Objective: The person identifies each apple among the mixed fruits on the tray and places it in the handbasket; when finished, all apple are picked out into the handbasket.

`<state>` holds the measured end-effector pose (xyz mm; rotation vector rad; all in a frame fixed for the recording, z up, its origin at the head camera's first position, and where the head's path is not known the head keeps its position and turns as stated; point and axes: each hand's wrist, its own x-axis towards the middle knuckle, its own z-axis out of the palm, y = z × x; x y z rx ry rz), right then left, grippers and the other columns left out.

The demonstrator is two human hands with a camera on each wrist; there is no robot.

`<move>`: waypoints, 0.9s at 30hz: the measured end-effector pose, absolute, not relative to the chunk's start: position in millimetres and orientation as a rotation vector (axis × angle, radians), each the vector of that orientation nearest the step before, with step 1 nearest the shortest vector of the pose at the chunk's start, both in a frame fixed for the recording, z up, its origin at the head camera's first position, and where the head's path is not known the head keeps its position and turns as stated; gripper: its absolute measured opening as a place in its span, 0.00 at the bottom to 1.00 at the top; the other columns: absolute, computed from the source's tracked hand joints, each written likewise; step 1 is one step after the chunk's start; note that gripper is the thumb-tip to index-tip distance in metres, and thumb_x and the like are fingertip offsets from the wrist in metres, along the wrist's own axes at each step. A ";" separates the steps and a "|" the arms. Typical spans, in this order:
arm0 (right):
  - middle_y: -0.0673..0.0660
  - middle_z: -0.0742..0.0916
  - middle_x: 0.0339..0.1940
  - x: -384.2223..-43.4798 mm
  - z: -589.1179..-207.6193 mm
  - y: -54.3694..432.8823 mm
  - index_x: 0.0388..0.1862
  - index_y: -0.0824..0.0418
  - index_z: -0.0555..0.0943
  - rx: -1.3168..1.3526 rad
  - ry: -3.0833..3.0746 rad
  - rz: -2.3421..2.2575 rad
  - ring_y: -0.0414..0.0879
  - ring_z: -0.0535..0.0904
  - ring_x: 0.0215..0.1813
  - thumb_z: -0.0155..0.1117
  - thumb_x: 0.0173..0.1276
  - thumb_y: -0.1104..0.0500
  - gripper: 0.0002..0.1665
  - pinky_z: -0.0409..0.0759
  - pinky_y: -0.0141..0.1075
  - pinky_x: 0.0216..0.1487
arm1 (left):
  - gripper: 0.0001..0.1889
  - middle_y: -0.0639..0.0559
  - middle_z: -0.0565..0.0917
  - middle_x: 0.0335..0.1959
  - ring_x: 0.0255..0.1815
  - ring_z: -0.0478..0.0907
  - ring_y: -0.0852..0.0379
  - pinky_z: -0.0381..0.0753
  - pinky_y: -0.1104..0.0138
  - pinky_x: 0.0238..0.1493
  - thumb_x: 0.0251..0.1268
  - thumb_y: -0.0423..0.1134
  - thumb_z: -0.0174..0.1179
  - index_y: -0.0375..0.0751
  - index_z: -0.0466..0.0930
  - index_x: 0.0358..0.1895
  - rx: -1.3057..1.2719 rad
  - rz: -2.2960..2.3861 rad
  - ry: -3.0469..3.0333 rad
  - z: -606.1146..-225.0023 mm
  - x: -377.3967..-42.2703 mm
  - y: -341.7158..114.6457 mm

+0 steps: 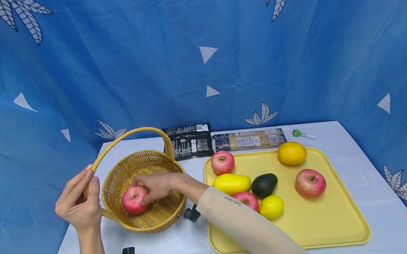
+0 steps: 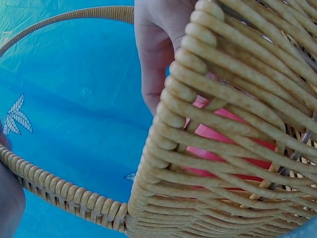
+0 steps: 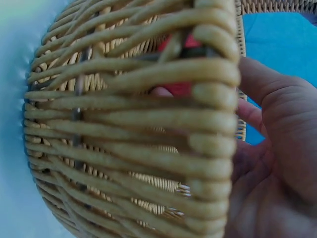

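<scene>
A woven wicker basket (image 1: 155, 229) stands at the left of the table. Its arched handle (image 1: 136, 131) is gripped on the left side by my left hand (image 1: 83, 204). Reaching over the rim, my right hand (image 1: 158, 185) holds a red apple (image 1: 132, 201) low inside the basket, thumb and fingers around its right side. Through the weave in the left wrist view, the apple (image 2: 223, 141) shows as red patches. The right wrist view has the basket wall (image 3: 124, 119) in front of the fingertips and my right palm (image 3: 292, 134) beside the rim.
A yellow tray (image 1: 323, 225) on the right bears several fruits, among them an apple (image 1: 310, 183), an avocado (image 1: 264, 185) and a lemon (image 1: 271, 207). Behind are a black packet (image 1: 190, 143), a noodle-like pack (image 1: 249, 139) and a green lollipop (image 1: 297, 133). A blue curtain (image 1: 173, 38) hangs behind.
</scene>
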<state>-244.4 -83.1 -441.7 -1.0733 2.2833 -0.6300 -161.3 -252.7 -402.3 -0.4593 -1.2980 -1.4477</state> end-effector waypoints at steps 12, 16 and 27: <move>0.44 0.79 0.50 -242.0 -441.9 -86.0 0.67 0.45 0.63 -1.091 2.275 -0.631 0.39 0.75 0.48 0.67 0.70 0.49 0.32 0.73 0.25 0.48 | 0.08 0.31 0.88 0.40 0.39 0.89 0.52 0.84 0.76 0.41 0.49 0.18 0.66 0.13 0.83 0.35 -0.462 -1.448 -1.291 -401.7 -161.0 -252.7; 0.44 0.79 0.47 -242.4 -441.4 -85.2 0.66 0.45 0.64 -1.091 2.269 -0.642 0.39 0.76 0.47 0.67 0.70 0.49 0.31 0.73 0.25 0.47 | 0.09 0.31 0.88 0.40 0.39 0.89 0.53 0.84 0.75 0.42 0.49 0.17 0.65 0.12 0.83 0.35 -0.459 -1.451 -1.293 -401.4 -160.7 -252.9; 0.48 0.82 0.59 -248.1 -434.2 -74.0 0.66 0.45 0.70 -1.147 2.280 -0.687 0.38 0.77 0.59 0.65 0.71 0.48 0.27 0.74 0.25 0.55 | 0.09 0.32 0.88 0.41 0.41 0.89 0.54 0.84 0.75 0.44 0.49 0.17 0.65 0.11 0.82 0.35 -0.455 -1.462 -1.307 -401.7 -161.0 -253.2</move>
